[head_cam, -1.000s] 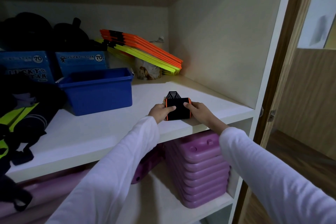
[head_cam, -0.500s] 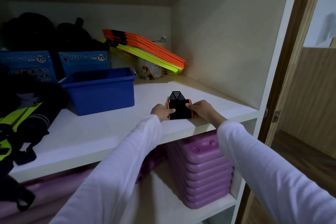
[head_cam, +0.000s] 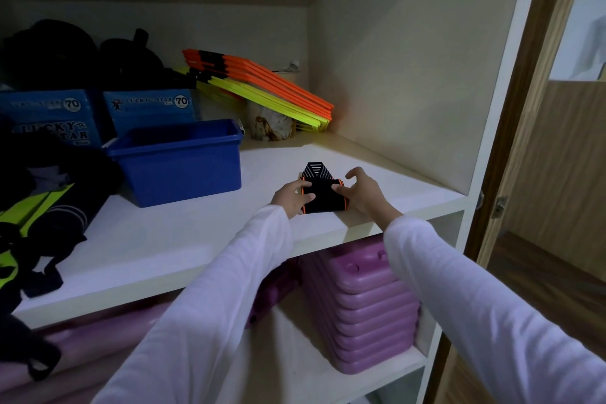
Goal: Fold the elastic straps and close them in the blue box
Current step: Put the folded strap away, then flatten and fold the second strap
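Note:
A folded black elastic strap with orange edges [head_cam: 323, 198] lies near the front edge of the white shelf [head_cam: 183, 233]; a striped end sticks out behind it. My left hand [head_cam: 290, 197] grips the strap's left side, thumb on top. My right hand [head_cam: 359, 191] pinches its right side with the thumb, while the other fingers lift, curled, above the shelf. The blue box [head_cam: 178, 162] stands open to the left of the strap, apart from both hands. Its inside is hidden from here.
Behind the blue box stand two blue cartons [head_cam: 98, 111] and dark bags. Orange and yellow flat markers [head_cam: 262, 88] lean at the back over a small jar. Dark and neon clothing [head_cam: 36, 216] lies at the left. Purple steps [head_cam: 364, 308] are stacked on the lower shelf.
The strap stays in place on the shelf. My right hand's fingers have lifted and spread off the strap's far side; my left thumb has slid further onto it.

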Motion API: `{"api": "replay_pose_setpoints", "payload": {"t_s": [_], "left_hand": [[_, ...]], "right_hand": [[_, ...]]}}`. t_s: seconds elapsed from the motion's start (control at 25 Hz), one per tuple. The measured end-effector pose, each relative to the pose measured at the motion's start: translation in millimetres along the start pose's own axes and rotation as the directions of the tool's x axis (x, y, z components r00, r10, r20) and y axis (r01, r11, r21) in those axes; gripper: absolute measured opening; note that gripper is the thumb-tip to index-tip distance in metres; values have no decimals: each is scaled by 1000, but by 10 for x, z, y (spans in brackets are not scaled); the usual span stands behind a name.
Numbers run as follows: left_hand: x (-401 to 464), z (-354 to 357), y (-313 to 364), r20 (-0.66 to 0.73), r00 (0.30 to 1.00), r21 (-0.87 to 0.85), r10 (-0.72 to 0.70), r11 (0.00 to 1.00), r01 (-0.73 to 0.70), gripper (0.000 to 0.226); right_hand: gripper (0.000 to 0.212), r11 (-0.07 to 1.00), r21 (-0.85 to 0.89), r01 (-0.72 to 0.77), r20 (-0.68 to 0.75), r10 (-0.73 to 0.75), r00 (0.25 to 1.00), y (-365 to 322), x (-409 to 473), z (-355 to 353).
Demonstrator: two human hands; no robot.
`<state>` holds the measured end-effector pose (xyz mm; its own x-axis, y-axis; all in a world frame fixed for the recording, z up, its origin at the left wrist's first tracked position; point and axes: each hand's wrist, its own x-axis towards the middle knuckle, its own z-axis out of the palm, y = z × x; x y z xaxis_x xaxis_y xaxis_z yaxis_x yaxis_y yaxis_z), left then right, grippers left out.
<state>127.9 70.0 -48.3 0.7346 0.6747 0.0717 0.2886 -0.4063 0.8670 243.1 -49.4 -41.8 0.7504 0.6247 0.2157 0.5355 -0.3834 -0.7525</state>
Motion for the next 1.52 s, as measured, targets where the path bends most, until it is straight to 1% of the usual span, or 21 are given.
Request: {"api": "replay_pose_setpoints", "payload": {"t_s": [0.08,0.12,0.16,0.24,0.32,0.36,0.44,0.52,0.6,0.72,0.8,0.88,0.96,1.04,1.08,1.16,1.28,1.36,1.44,1.52], "left_hand": [[-4,-5,1,4,1000,4,-1,1000,1,39],[-14,0,10,6,1000,14,-2,1000,1,40],[-31,12,23,2,1000,43,4,999,-4,40],[-81,34,79,-26,999,203,46,978,-39,41],[-111,46,130,-46,990,427,131,899,-99,42],[-126,48,153,-29,984,496,176,857,-139,43],[-165,52,197,50,978,549,205,812,-198,44],[-203,44,194,87,978,543,190,814,-207,46],[-262,24,177,121,976,515,181,829,-218,50],[-364,-4,161,166,972,521,168,821,-231,59],[-377,-36,154,133,978,506,159,838,-205,60],[-370,-66,145,82,986,477,148,863,-169,57],[-382,-94,145,48,988,397,145,905,-152,41],[-408,-108,180,7,989,290,145,947,-140,28],[-404,-108,192,-12,991,236,137,963,-130,26],[-388,-104,212,-46,992,171,116,980,-107,28],[-388,-94,212,-52,995,173,89,982,-79,34],[-363,-73,182,-36,998,169,59,984,-52,38],[-342,-46,171,-12,1000,144,17,989,-15,42],[-330,-25,193,-7,999,177,-33,984,33,45]], "right_hand": [[27,968,-156,198,-47,-208,977,-3,-10,43],[24,936,-222,274,-34,-288,957,-7,-30,74],[25,907,-263,327,-10,-342,940,7,-46,106],[29,895,-278,350,40,-353,935,29,-88,109],[37,903,-267,338,113,-319,941,37,-137,46],[46,906,-268,329,159,-295,942,43,-159,0],[60,901,-293,320,219,-262,940,50,-175,-67],[64,893,-307,328,231,-264,936,39,-185,-77],[62,887,-313,341,211,-285,935,34,-183,-63],[59,879,-321,353,181,-308,934,11,-209,-72],[57,869,-334,366,191,-318,929,-31,-216,-99],[60,880,-306,363,205,-312,928,-65,-229,-147],[59,913,-209,350,193,-313,930,-71,-261,-181],[42,956,-48,291,162,-280,946,-61,-275,-185],[32,971,38,235,163,-238,958,-66,-282,-188],[24,978,141,152,183,-176,967,-78,-264,-207],[30,981,151,124,179,-151,972,-84,-244,-216],[35,987,144,72,191,-99,977,-65,-256,-167],[39,996,79,48,197,-63,978,-66,-257,-100],[44,998,-15,61,211,-56,976,-99,-239,-67]]}}
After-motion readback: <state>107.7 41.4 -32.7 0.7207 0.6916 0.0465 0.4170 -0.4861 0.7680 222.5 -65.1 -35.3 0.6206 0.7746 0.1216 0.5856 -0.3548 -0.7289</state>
